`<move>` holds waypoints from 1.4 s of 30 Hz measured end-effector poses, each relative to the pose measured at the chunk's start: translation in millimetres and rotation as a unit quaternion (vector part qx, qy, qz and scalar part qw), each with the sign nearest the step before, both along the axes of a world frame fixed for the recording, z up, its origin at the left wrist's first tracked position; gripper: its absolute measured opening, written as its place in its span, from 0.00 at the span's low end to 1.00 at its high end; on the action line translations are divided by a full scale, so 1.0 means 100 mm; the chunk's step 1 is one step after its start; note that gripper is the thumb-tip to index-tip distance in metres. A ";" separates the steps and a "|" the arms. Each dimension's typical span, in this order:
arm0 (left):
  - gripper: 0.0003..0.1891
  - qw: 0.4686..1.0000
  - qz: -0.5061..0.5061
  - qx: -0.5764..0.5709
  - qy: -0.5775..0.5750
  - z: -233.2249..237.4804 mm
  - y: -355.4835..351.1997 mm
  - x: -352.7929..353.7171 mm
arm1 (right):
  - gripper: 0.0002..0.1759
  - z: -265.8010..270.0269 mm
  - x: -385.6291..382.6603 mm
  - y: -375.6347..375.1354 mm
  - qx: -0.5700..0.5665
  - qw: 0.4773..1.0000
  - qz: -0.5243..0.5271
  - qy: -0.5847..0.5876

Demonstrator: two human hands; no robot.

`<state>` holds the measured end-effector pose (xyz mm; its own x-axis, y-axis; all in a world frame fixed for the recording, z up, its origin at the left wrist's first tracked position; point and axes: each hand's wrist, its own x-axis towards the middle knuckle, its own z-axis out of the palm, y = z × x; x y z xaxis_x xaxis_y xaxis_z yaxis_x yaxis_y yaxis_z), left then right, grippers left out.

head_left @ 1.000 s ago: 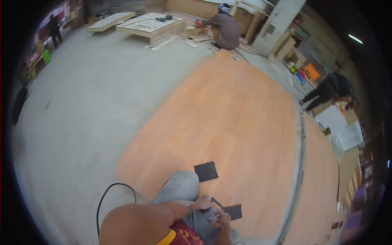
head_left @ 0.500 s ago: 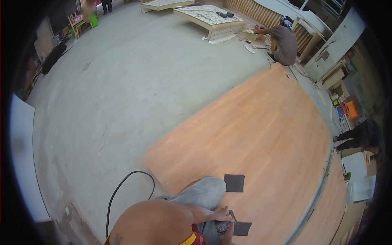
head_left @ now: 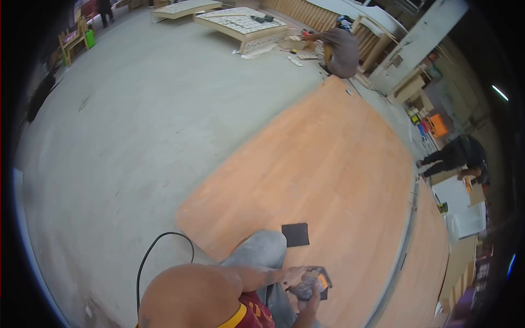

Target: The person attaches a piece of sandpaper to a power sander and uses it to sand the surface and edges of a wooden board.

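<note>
1. Two hands of yours are at what looks like a palm sander (head_left: pixel 302 288), raised over the near end of the wood panel (head_left: pixel 306 175), between your bent knee (head_left: pixel 265 241) and the panel's right long edge.
2. Your right hand (head_left: pixel 313 304) grasps the sander's grey body. Your left hand (head_left: pixel 295 275) meets its dark plate edge; you cannot tell from this view whether those fingers are closed on it.
3. Half a second ago the second black abrasive-looking sheet (head_left: pixel 325 295) showed plainly beside the sander. Now only a small piece of it shows, because the sander has shifted across it. Contact between them cannot be made out.
4. More of the dark plate edge and an orange patch (head_left: pixel 322 281) now shows, so the sander seems to be turned differently in your hands.
5. For the work, that suggests your attention is on the sander and its underside, rather than on rubbing the panel.
6. The first black sheet (head_left: pixel 295 235) stays flat by your knee, inside the near edge. A black cable (head_left: pixel 164 234) loops on the concrete floor (head_left: pixel 136 153) outside the panel's near left corner.
</note>
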<state>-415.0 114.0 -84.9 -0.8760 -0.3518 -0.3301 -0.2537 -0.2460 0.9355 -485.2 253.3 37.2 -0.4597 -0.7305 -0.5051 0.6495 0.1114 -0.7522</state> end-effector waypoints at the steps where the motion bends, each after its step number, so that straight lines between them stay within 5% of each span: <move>1: 0.30 0.942 -0.051 0.329 0.034 0.16 -0.21 -0.08 | 0.30 0.25 -0.01 -0.10 -0.027 0.999 -0.017 0.007; 3: 0.30 0.972 0.027 0.233 0.005 1.04 -0.31 -0.06 | 0.30 0.81 0.10 -0.29 -0.061 0.997 -0.055 0.004; 5: 0.31 0.947 0.096 0.298 0.074 1.64 -0.24 -0.04 | 0.30 1.01 0.19 -0.28 -0.075 0.991 -0.108 -0.003; 6: 0.31 0.986 0.102 0.070 0.107 1.79 -0.22 0.07 | 0.30 0.99 0.19 -0.19 -0.083 0.986 -0.143 0.001; 7: 0.31 0.969 0.100 -0.159 0.158 1.90 -0.25 0.22 | 0.29 1.09 0.32 -0.18 -0.085 0.981 -0.174 0.017; 9: 0.30 0.945 0.105 0.303 0.068 2.55 -0.22 0.44 | 0.28 1.22 0.57 -0.19 -0.104 0.964 -0.242 0.037; 11: 0.29 0.935 0.046 0.338 0.100 2.14 -0.12 0.53 | 0.26 1.28 0.80 -0.04 -0.046 0.981 -0.180 0.048; 16: 0.30 0.934 0.001 0.352 0.060 2.34 0.15 1.17 | 0.25 1.29 1.34 0.46 -0.122 0.978 -0.155 -0.059; 20: 0.29 0.911 -0.074 0.402 0.051 1.76 0.23 1.57 | 0.25 1.06 1.61 0.82 -0.197 0.961 -0.139 -0.133; 27: 0.29 0.919 -0.067 0.389 -0.007 1.88 0.38 1.66 | 0.30 0.62 1.64 1.16 -0.199 0.950 -0.130 -0.203; 32: 0.27 0.914 -0.039 0.403 0.036 1.82 0.30 1.66 | 0.26 0.89 1.59 1.09 -0.159 0.969 -0.133 -0.138; 34: 0.28 0.913 0.010 0.408 0.024 1.89 0.28 1.69 | 0.28 0.96 1.57 0.98 -0.058 0.985 -0.118 -0.113; 35: 0.28 0.930 0.013 0.368 -0.008 1.97 0.27 1.68 | 0.29 0.66 1.60 1.04 -0.033 0.995 -0.097 -0.007; 37: 0.28 0.925 0.006 0.377 -0.043 1.97 0.28 1.80 | 0.29 0.56 1.56 0.97 -0.099 0.979 -0.105 -0.147; 40: 0.28 0.903 -0.035 0.428 0.007 1.89 0.13 1.76 | 0.29 0.43 1.61 0.89 -0.056 0.987 -0.134 -0.075; 42: 0.28 0.904 -0.037 0.427 -0.015 1.96 0.08 1.72 | 0.26 0.19 1.57 0.80 -0.023 0.984 -0.070 0.160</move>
<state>-242.9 121.5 110.6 -0.8726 0.1007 -0.4779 -0.3210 -0.8558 0.4057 -327.8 333.3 56.4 -0.6881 -0.6671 -0.2855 0.3842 -0.0012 -0.9232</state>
